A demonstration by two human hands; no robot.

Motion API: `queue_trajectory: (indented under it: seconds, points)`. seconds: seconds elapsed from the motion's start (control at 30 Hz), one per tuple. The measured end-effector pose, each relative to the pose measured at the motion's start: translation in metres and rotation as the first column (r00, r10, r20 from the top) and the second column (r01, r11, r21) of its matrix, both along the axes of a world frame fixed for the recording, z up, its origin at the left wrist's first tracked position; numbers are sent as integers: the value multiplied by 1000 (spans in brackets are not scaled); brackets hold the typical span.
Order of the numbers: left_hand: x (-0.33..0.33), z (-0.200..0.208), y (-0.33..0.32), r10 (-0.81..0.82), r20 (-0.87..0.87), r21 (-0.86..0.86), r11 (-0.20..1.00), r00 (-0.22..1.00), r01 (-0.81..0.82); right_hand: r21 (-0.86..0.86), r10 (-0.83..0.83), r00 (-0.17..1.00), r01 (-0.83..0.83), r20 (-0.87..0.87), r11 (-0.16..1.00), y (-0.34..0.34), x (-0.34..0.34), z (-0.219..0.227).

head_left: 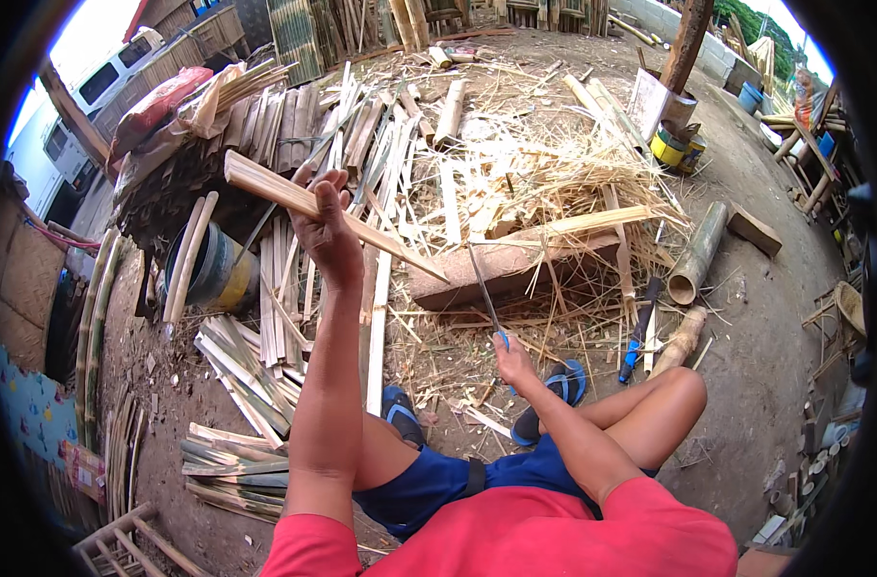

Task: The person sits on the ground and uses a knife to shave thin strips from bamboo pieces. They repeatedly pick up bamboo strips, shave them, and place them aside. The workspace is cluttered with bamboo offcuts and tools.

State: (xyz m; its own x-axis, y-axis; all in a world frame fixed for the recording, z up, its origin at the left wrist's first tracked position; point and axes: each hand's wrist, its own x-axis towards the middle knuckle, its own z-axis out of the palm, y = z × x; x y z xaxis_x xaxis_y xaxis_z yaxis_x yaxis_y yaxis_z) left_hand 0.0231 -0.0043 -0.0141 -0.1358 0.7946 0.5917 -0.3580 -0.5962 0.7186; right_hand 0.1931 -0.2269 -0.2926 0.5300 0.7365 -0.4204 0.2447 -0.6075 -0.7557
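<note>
Bamboo [270,187] in left hand [330,229], knife [484,288] near edge of block [525,275], ground [761,356] rightward

Outdoor daylight, bare earth floor [761,308], upright slatted panel [297,40], low grey block wall [712,61], wooden post [688,46], white vehicle [76,120] (its windows [98,85] dark) beyond.

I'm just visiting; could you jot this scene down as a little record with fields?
Left hand: holds a long pale bamboo piece
Right hand: grips a blue-handled knife, blade pointing away from the person
In front: brown block, pale shavings beyond it
Left side: bamboo slats, dark bucket
Right side: hollow bamboo tube lying on the ground
</note>
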Motion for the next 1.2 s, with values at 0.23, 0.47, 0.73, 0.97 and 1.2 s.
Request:
queue_trajectory:
  seconds: [0.23,0.47,0.73,0.97,1.2]
  points:
    - [-21,31,-21,-87,136,75,994,987,78,405,301,945,-326,126,854,37,-50,132]
    - [-29,19,-26,-144,71,174,976,987,130,523,315,932,-360,178,773,78,-87,166]
    - [-43,15,-29,-69,53,211,976,996,57,361,403,863,-497,305,789,90,-84,169]
    - [-34,13,-33,48,93,117,991,995,-59,566,511,854,-471,100,677,83,-78,137]
    - [-44,17,-14,90,107,73,993,990,-98,125,233,948,-264,218,956,122,-22,10]
